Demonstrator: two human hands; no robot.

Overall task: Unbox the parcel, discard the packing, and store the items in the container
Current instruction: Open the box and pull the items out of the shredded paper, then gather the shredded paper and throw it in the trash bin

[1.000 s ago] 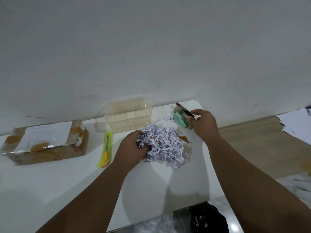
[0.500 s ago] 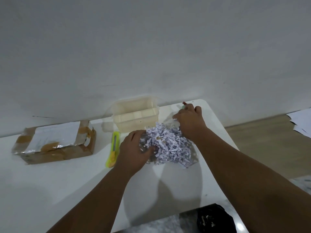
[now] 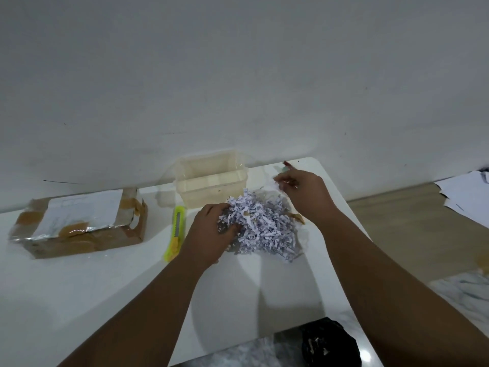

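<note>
A heap of white shredded paper (image 3: 262, 226) lies on the white table (image 3: 92, 282), just in front of a clear plastic container (image 3: 211, 178). My left hand (image 3: 209, 231) is dug into the heap's left side, its fingers closed on a clump of shreds. My right hand (image 3: 304, 192) hovers at the heap's back right, fingertips pinched on a small white scrap (image 3: 276, 186). Behind that hand a green and red-brown item (image 3: 286, 164) lies on the table, mostly hidden. The opened cardboard parcel (image 3: 79, 226) sits at the far left.
A yellow utility knife (image 3: 176, 231) lies between the parcel and my left hand. A black bag (image 3: 330, 343) sits below the table's near edge. Loose white sheets (image 3: 465, 194) lie on the wooden floor at right. The wall runs right behind the table.
My right hand carried the green and red-brown item to the table's back right, set it down, and now pinches a paper scrap. My left hand stayed gripping the shreds.
</note>
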